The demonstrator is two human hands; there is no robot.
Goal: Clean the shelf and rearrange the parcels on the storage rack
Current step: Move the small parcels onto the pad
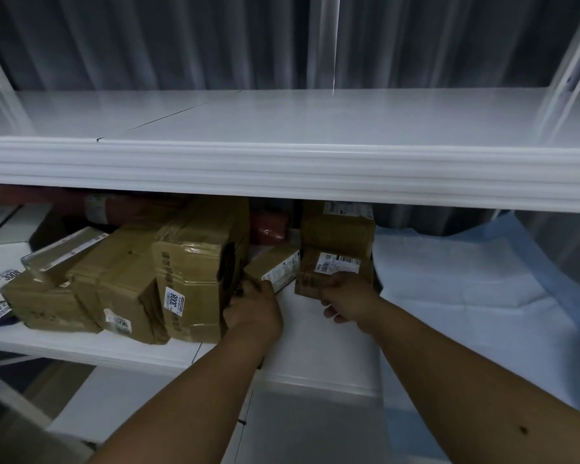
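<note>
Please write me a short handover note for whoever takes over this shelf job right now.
Left hand grips the small flat box.
Right hand holds the lower carton of a two-high stack.
Other parcels crowd the left of the lower shelf; a blue-edged sheet covers its right.
Upper shelf holds no parcels.
Left: rearranging the parcels.

A parcel storeroom or pickup point. White metal rack (282, 169) shelves hold taped cardboard parcels (195, 279) with barcode labels and numbered stickers (174, 301). A grey curtain (181, 41) hangs behind.
</note>
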